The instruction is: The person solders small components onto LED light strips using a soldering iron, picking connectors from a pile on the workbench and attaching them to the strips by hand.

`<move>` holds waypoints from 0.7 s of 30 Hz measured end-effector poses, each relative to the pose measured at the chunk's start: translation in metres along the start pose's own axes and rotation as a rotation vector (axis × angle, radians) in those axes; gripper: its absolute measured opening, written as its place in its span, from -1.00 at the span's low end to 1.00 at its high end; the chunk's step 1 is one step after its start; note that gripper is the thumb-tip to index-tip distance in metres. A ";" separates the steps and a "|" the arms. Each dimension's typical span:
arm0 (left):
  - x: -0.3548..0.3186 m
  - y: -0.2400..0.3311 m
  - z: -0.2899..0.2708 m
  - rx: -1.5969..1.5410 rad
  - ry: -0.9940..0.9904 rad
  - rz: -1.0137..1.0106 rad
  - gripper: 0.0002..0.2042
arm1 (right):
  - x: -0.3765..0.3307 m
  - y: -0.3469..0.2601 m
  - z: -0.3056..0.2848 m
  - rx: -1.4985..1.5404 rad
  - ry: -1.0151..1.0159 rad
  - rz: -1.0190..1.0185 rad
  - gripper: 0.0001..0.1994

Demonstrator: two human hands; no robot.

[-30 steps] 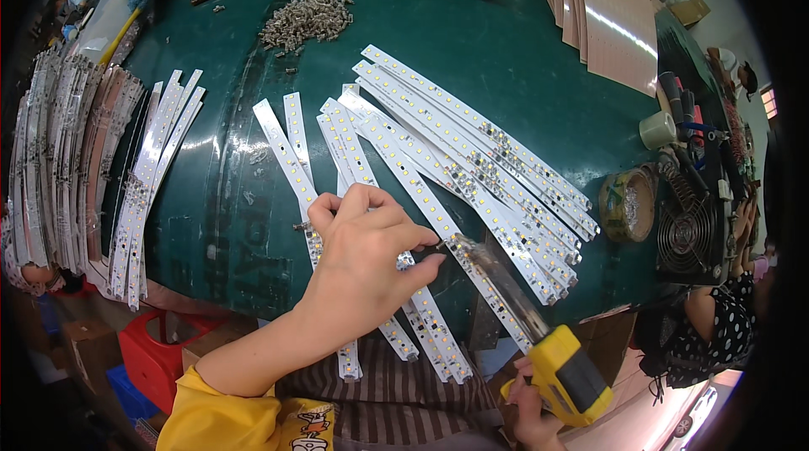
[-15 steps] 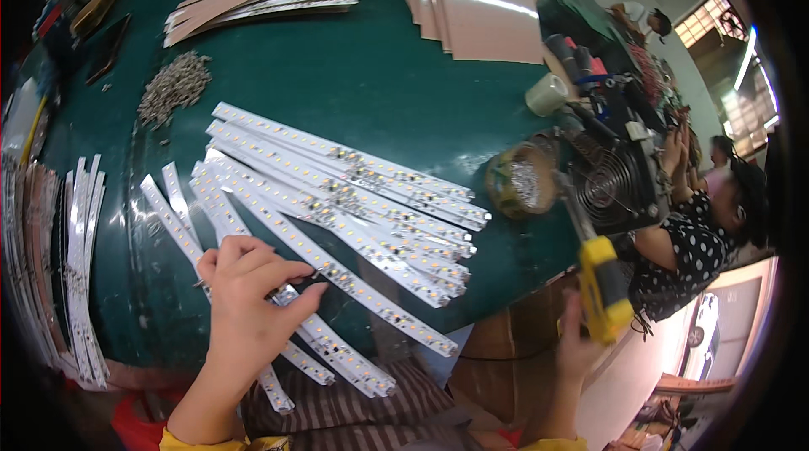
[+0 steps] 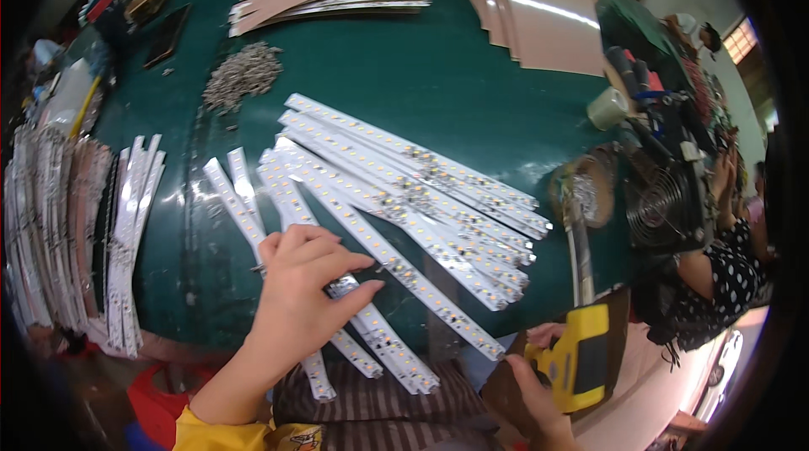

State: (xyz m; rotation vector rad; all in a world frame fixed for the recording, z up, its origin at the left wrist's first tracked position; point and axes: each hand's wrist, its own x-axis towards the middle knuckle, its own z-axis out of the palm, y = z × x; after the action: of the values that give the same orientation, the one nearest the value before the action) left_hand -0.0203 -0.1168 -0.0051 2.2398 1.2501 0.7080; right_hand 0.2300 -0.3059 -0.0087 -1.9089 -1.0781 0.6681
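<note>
Left hand (image 3: 295, 295): curling over light strips (image 3: 389, 348), pinch unclear | right hand (image 3: 539, 396): gripping yellow tool (image 3: 581, 367) | risk: strips overhanging worktop (image 3: 362, 55) near edge, possibly sliding off if bumped

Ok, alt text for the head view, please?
The right hand holds a yellow-and-black tool pointed toward a round tub of small silvery parts. The left hand is over white LED strips fanned across a green table.
</note>
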 end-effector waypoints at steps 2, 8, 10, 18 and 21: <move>0.000 -0.002 0.000 -0.021 0.003 0.020 -0.77 | -0.005 -0.001 0.009 -0.061 -0.072 -0.013 -0.48; -0.007 -0.004 -0.002 -0.027 0.018 0.011 -0.81 | -0.014 -0.003 0.016 -0.007 -0.124 0.004 -0.43; -0.007 -0.007 -0.002 -0.037 0.016 0.013 -0.82 | -0.013 -0.002 0.020 -0.043 -0.160 -0.051 -0.36; -0.023 -0.019 -0.017 -0.076 0.188 -0.003 -0.84 | -0.003 -0.023 0.020 -0.359 -0.203 -0.507 -0.72; -0.044 -0.020 -0.033 -0.147 0.278 -0.232 -0.77 | -0.015 -0.030 0.031 0.090 -0.291 0.071 -0.73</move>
State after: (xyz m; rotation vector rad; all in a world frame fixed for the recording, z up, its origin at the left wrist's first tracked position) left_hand -0.0737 -0.1406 -0.0017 1.8858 1.5059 1.0088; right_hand 0.1862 -0.2980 0.0022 -1.8157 -1.1401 1.0428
